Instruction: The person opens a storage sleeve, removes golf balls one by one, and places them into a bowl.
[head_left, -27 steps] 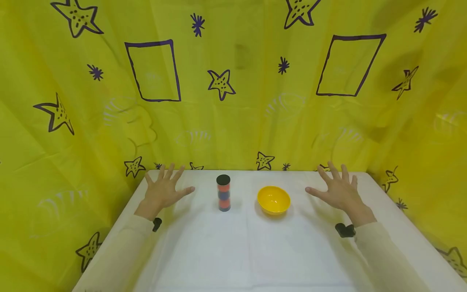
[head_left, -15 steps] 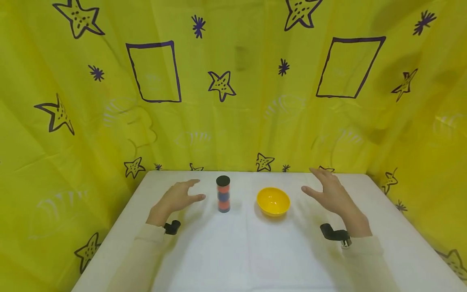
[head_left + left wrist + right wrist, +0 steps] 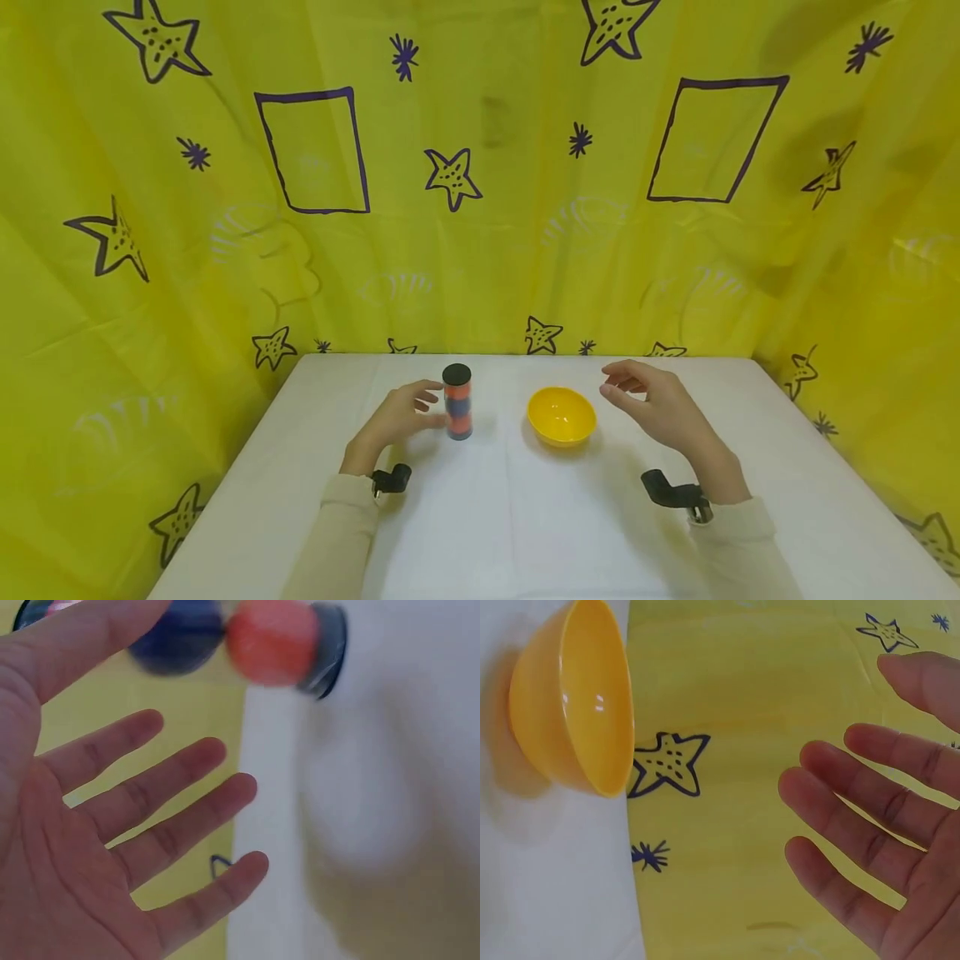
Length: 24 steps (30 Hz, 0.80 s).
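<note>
I have my left grip (image 3: 396, 416) spread just left of the upright tube (image 3: 458, 407), right grip (image 3: 663, 410) loosely spread beside the bowl (image 3: 562, 417); a high nudge could topple the tube

Just by the left grip (image 3: 397, 418), the see-through tube (image 3: 458, 407) has a black top, red-orange balls above and below a navy one, and a dark base. The bowl (image 3: 561, 417), near the right grip (image 3: 663, 408), is glossy plain yellow-orange. Beneath both grips the desk (image 3: 480, 525) is white. Beyond them hangs a yellow curtain (image 3: 487, 258) with dark purple dotted stars, spiky bursts, two outlined frames and faint whitish stripes. Behind each grip come a black wrist mount (image 3: 392, 479) and a cream sleeve (image 3: 333, 529).
</note>
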{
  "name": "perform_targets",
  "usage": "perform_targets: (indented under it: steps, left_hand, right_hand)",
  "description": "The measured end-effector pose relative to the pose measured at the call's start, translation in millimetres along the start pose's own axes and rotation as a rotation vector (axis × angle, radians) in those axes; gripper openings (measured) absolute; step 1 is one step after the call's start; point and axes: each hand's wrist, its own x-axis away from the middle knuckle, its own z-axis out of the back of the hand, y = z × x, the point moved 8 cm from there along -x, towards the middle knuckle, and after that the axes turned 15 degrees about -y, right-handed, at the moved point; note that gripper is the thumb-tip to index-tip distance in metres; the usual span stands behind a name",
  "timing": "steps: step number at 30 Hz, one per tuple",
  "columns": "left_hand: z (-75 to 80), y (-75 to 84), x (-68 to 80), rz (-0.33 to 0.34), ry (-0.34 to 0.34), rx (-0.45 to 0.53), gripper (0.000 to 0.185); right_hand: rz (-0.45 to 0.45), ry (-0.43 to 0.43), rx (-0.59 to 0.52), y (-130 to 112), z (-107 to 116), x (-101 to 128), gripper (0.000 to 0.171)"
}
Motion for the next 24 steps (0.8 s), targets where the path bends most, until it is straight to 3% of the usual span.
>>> perform_targets:
  steps: [5,14,18,24]
  left_hand:
    - [-17.4,0.3,-7.9,-0.021,0.015,0.048,0.058]
    - [-28.6,9.7,-17.5,-0.089,0.091,0.072,0.041]
    - [-30.7,16.0,-18.6,-0.111,0.086,0.029,0.041]
    - [-35.9,29.4,-17.8,-0.107,0.019,-0.094,0.035]
  right_hand:
    - [0.038,-0.046,-0.004,-10,-15,-5,0.029]
    - [0.119,-0.126,-0.025,-32,-40,-14,0.025]
    - [0.137,-0.162,-0.045,-37,-51,-18,0.026]
    - [0.135,-0.198,-0.053,-41,-61,-20,0.026]
